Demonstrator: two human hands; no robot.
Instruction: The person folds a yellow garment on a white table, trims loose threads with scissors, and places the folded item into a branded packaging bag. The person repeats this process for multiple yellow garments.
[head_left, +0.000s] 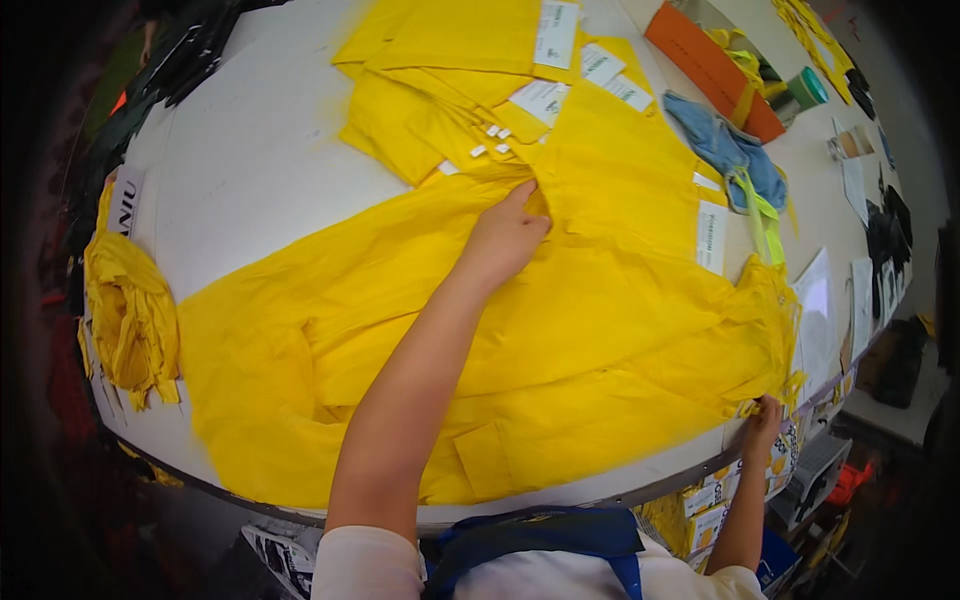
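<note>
A large yellow garment (560, 330) lies spread across the white table (260, 150). My left hand (505, 235) rests on the garment near its upper middle, fingers pressing a fold of cloth. My right hand (762, 415) grips the garment's frayed right edge at the table's near right rim. Behind the left hand lies a stack of folded yellow garments (450, 70) with white paper tags (556, 32).
A bundle of yellow cloth (130, 310) hangs over the table's left edge. A blue cloth (725, 145) with a neon strap, an orange box (700, 55) and a green tape roll (808, 88) sit at the far right. Papers (820, 310) lie along the right rim.
</note>
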